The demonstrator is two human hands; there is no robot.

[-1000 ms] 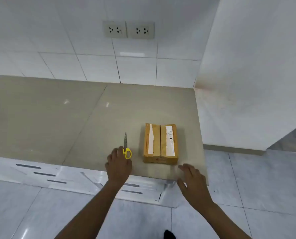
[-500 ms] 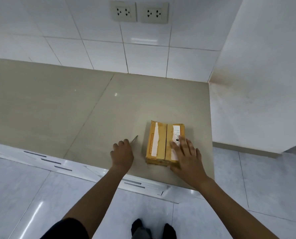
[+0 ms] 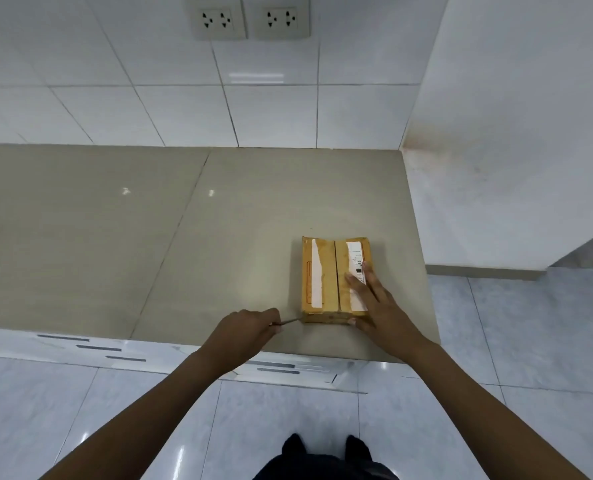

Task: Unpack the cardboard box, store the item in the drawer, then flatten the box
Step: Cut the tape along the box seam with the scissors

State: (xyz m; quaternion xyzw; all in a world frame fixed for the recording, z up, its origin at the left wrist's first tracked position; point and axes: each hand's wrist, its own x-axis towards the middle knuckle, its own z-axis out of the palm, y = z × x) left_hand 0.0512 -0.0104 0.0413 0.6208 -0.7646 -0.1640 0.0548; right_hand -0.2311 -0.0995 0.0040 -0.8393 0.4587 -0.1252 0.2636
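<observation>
Head view shows the small brown cardboard box (image 3: 335,277) lying near the front right edge of the beige stone tabletop (image 3: 115,244), its two top flaps closed along a centre seam and torn white labels on both. A second ago the yellow-handled scissors lay on the tabletop with the left hand just reaching them and the right hand short of the box. Now the left hand (image 3: 243,332) is curled closed around the scissors (image 3: 290,321); only the metal blade tip shows, pointing at the box's near left corner and close to touching it. The right hand (image 3: 374,306) has moved onto the box and lies flat on its right flap, fingers (image 3: 355,284) spread, holding nothing. I judge the box is now braced for cutting, so unpacking is only starting; the white drawers (image 3: 108,348) under the tabletop are shut.
</observation>
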